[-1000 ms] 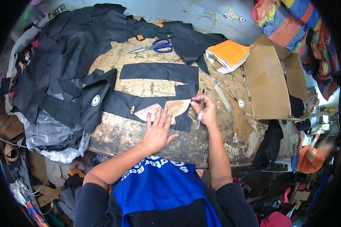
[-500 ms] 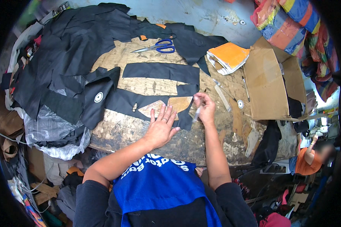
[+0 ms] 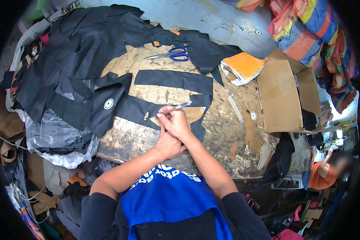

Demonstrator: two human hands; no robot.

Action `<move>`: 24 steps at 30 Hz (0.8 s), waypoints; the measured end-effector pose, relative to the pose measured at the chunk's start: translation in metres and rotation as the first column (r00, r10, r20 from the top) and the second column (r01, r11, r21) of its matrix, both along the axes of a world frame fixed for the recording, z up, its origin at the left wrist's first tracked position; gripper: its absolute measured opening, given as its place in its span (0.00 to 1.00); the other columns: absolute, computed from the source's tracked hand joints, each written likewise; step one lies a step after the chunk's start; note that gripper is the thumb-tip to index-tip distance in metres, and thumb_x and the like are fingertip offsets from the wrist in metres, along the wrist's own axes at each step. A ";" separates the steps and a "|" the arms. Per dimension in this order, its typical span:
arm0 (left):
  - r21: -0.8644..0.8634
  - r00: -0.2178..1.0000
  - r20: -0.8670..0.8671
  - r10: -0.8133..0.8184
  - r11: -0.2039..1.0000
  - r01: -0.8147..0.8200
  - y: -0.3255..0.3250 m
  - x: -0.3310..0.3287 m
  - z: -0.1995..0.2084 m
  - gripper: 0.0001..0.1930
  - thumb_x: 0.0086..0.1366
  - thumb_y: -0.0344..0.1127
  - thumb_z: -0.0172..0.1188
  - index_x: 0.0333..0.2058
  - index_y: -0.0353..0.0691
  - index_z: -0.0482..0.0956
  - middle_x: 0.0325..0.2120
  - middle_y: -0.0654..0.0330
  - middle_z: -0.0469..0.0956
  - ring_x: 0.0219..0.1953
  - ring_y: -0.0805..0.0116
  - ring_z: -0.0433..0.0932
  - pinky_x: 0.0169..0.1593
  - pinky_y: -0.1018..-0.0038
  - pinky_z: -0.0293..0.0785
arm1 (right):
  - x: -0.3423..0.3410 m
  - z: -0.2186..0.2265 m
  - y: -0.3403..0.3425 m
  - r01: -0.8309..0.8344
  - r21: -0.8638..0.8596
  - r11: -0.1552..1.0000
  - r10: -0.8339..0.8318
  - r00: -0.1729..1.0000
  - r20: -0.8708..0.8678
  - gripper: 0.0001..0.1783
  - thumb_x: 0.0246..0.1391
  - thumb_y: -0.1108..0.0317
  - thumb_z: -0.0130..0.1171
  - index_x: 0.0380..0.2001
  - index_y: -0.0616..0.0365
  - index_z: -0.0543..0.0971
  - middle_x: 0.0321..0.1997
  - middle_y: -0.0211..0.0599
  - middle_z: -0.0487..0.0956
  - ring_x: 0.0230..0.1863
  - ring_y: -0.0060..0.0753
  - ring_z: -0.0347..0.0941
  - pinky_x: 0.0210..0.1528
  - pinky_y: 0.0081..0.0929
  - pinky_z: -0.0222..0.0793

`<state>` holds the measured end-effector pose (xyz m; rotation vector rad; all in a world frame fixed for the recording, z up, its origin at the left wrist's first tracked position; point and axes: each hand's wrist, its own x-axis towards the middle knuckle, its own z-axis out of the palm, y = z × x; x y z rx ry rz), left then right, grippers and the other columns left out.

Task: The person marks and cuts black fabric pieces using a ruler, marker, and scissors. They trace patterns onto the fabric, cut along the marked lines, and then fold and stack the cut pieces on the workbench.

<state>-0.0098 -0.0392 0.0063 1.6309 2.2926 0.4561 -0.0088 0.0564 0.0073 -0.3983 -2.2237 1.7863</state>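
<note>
My right hand (image 3: 175, 123) grips a slim clear-and-grey pen (image 3: 182, 105), its lower end at the left tip of a tan pointed template (image 3: 197, 113). That template lies over a black leather-like strip (image 3: 134, 108). Crossed beneath my right hand, my left hand (image 3: 169, 145) rests low at the template's near side. Its fingers are mostly covered, but the thumb and part of one finger show stretched out. A small pale scrap (image 3: 146, 115) sits on the strip just left of the pen. Another black strip (image 3: 174, 79) lies farther off.
Blue-handled scissors (image 3: 177, 54) lie at the back of the worn wooden table (image 3: 120, 140). Black sheets (image 3: 84, 44) heap up on the left. Rightward are an orange-and-white cloth (image 3: 244, 66), a cutter-like tool (image 3: 236, 106) and an open cardboard box (image 3: 282, 96). A person in orange (image 3: 320, 176) is beyond.
My right hand has swung left with the pen, from the template's right end to its left tip. My left hand has drawn slightly nearer me and is now under the right.
</note>
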 end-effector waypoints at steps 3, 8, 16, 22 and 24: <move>0.022 1.000 0.025 0.000 1.000 -0.001 0.000 -0.001 0.000 0.38 0.60 0.57 0.47 0.61 0.36 0.57 0.62 0.45 0.53 0.67 0.45 0.41 0.61 0.35 0.25 | -0.003 -0.002 0.000 0.055 -0.125 0.991 -0.058 0.998 -0.024 0.07 0.52 0.74 0.59 0.32 0.68 0.75 0.27 0.33 0.78 0.29 0.19 0.74 0.30 0.18 0.71; -0.062 1.000 -0.017 0.024 0.998 -0.025 0.000 0.001 0.002 0.38 0.61 0.61 0.46 0.60 0.35 0.59 0.63 0.48 0.54 0.68 0.52 0.42 0.60 0.33 0.32 | 0.008 -0.001 0.022 0.177 -0.271 0.946 -0.219 0.967 -0.133 0.07 0.54 0.72 0.59 0.33 0.65 0.76 0.26 0.32 0.78 0.27 0.16 0.73 0.29 0.15 0.69; -0.003 0.992 -0.117 0.052 0.999 -0.053 0.001 0.005 -0.003 0.40 0.61 0.63 0.45 0.61 0.36 0.57 0.66 0.52 0.47 0.69 0.54 0.39 0.61 0.35 0.33 | 0.062 -0.004 0.109 0.514 -0.021 0.858 -0.513 0.853 -0.092 0.11 0.59 0.68 0.52 0.42 0.62 0.76 0.31 0.36 0.80 0.33 0.23 0.76 0.39 0.21 0.71; 0.005 0.994 -0.094 0.056 0.998 -0.056 0.000 0.005 -0.005 0.40 0.60 0.63 0.46 0.61 0.36 0.57 0.65 0.52 0.48 0.68 0.54 0.40 0.61 0.35 0.34 | 0.118 -0.022 0.189 0.797 0.450 0.403 -0.795 0.548 -0.260 0.11 0.54 0.73 0.53 0.40 0.65 0.77 0.36 0.45 0.80 0.39 0.34 0.77 0.43 0.26 0.70; 0.025 0.992 -0.109 0.062 0.998 -0.059 0.001 0.004 -0.003 0.41 0.59 0.64 0.47 0.61 0.36 0.58 0.65 0.51 0.49 0.68 0.52 0.41 0.61 0.35 0.35 | 0.136 -0.022 0.219 0.750 0.545 0.375 -0.784 0.570 -0.246 0.11 0.52 0.74 0.53 0.39 0.64 0.77 0.34 0.45 0.80 0.37 0.33 0.77 0.42 0.27 0.70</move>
